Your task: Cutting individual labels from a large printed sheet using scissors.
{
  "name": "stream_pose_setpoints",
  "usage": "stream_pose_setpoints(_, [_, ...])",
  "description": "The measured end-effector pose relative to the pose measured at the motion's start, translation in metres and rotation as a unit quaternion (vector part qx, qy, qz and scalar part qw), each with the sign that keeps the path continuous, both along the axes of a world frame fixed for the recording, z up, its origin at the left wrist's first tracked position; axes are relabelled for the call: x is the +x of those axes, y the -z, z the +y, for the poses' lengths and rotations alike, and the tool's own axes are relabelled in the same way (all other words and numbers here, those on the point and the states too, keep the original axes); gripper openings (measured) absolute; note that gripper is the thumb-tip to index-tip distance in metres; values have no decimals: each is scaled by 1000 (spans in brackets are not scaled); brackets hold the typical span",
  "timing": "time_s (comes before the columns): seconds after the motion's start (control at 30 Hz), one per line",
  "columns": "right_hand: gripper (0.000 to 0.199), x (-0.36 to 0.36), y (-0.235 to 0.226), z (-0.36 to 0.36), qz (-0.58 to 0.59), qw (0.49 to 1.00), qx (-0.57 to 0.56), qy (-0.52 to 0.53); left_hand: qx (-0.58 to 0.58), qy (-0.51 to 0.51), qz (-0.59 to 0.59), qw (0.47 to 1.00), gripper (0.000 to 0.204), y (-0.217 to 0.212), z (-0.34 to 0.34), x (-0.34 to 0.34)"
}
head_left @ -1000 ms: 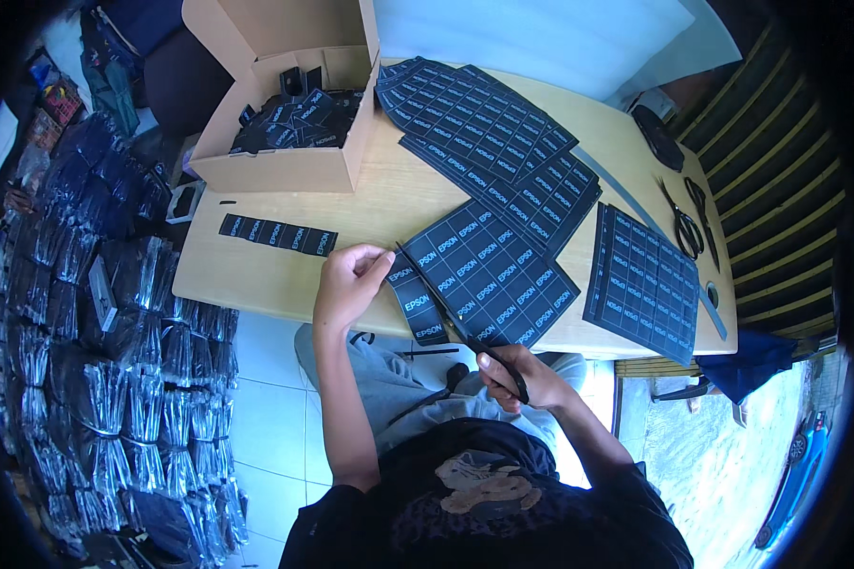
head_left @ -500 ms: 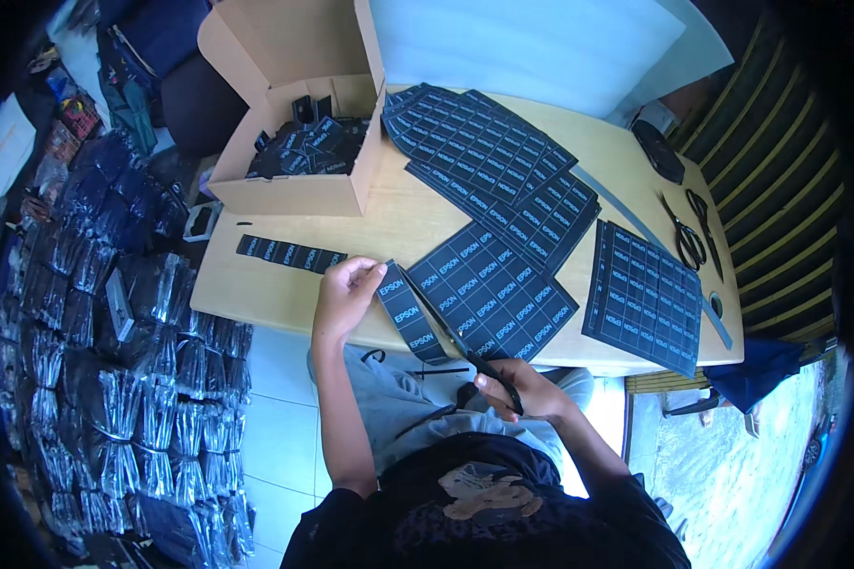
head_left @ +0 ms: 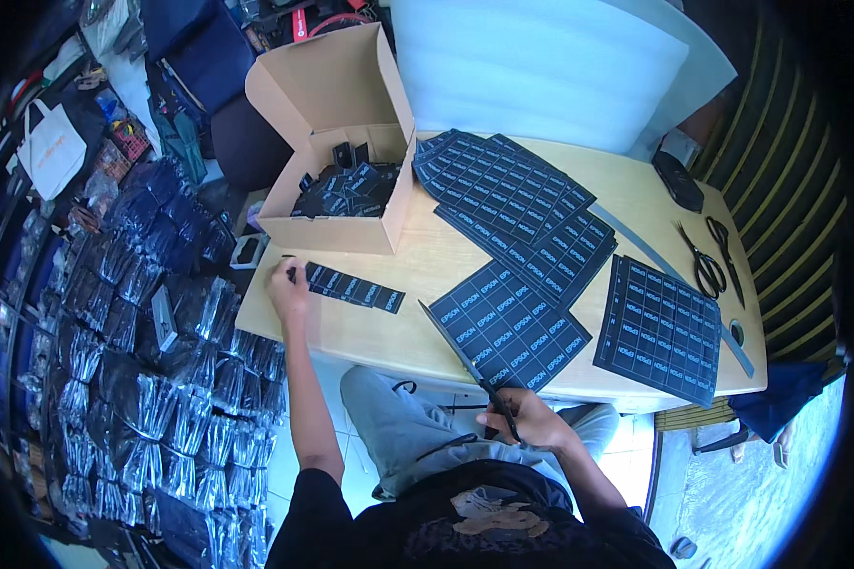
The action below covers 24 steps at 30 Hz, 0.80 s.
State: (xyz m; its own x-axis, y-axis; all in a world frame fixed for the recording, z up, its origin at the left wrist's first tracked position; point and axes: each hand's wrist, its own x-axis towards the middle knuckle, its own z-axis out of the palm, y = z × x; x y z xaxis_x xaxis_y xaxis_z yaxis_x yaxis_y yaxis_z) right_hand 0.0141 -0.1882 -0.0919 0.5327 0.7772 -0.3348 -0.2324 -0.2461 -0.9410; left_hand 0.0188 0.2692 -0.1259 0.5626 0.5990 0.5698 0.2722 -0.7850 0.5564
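Label strip (head_left: 351, 285): black, one row of printed labels, flat on the wooden table (head_left: 427, 332), just in front of the open cardboard box (head_left: 337, 161). My left hand (head_left: 287, 282) is on its left end, fingers closed on that end of the strip. Arm stretched out full across the table's left corner.

My right hand (head_left: 525, 422) is back near my body, below the table edge, closed around the handles of a pair of scissors (head_left: 472, 365). Blades point up and left, over the near table edge, tip by the corner of the nearest label sheet (head_left: 510, 325). Can't tell if the blades are parted or together.

That sheet is black, gridded with labels, lying angled in front of me. Behind it a stack of more label sheets (head_left: 508, 194) fans out toward the box. One separate sheet (head_left: 661, 327) sits at the right end of the table.

Box holds a loose pile of small black pieces, flap standing up.

Far right of the table: a second pair of scissors (head_left: 700, 263), a long ruler (head_left: 674, 280) running diagonally, a black pouch (head_left: 678, 180). White foam sheet (head_left: 541, 66) past the far table edge.

Floor to my left: rows of dark plastic-bagged packs (head_left: 133, 351).
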Motion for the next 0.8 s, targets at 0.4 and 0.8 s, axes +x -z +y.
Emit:
stream_pose_setpoints(0.4, [19,4,-31,-34,127,982,123,61,-180,260,67,946,23,-42,-290,-63])
stream_pose_setpoints(0.8, [31,-25,-24,-57,-154,965,77,198,-688,351,224,594,51,13,-344,-55])
